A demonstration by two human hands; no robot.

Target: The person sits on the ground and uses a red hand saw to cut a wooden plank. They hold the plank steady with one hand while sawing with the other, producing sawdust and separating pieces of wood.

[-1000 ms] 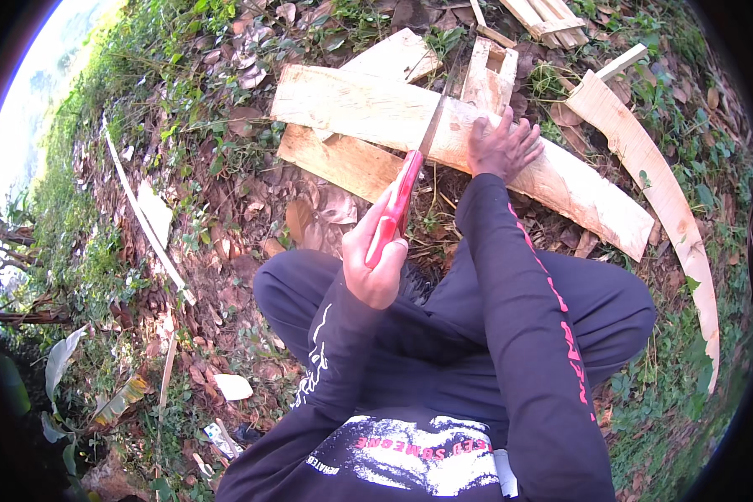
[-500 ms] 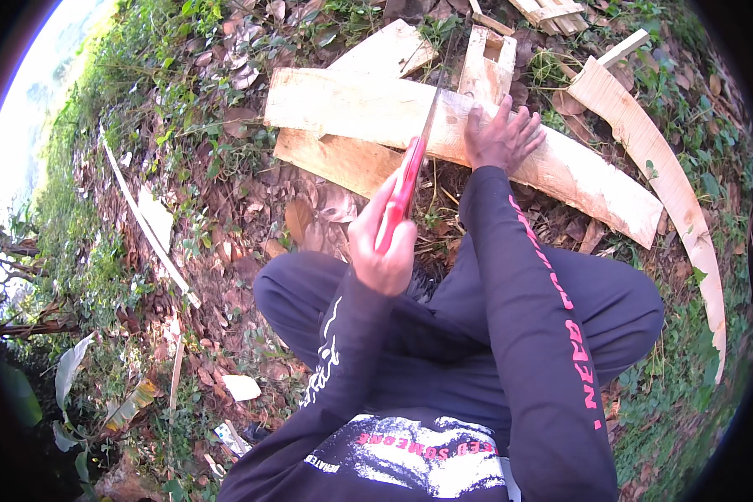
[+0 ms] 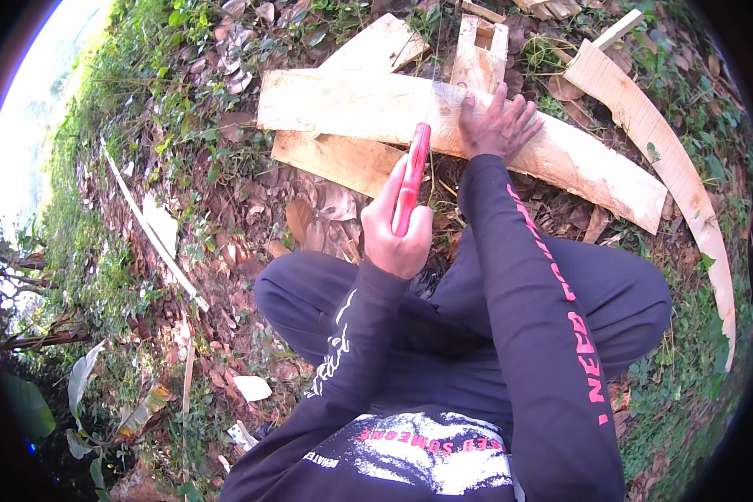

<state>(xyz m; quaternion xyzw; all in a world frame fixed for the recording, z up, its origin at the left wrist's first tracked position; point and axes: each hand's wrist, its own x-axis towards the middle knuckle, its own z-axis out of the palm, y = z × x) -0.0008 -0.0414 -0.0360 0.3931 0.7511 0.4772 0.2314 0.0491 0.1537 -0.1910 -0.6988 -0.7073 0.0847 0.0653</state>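
You are viewing soft, even daylight with weak shadows. Overexposed glare whitens the far-left rim. Fisheye distortion bends straight edges near the dark border.

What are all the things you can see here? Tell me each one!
saw: one, red handle, thin blade across the long plank, held upright in the middle
long plank: one, pale wood, lying across the top
shorter plank: one, pale, under the long plank
curved board: one, pale, at the right
notched wood piece: one, pale, behind the long plank
thin stick: one, pale, on the left ground
dry leaves: many, brown, on the ground
left hand: grip shut on saw handle
right hand: flat on long plank
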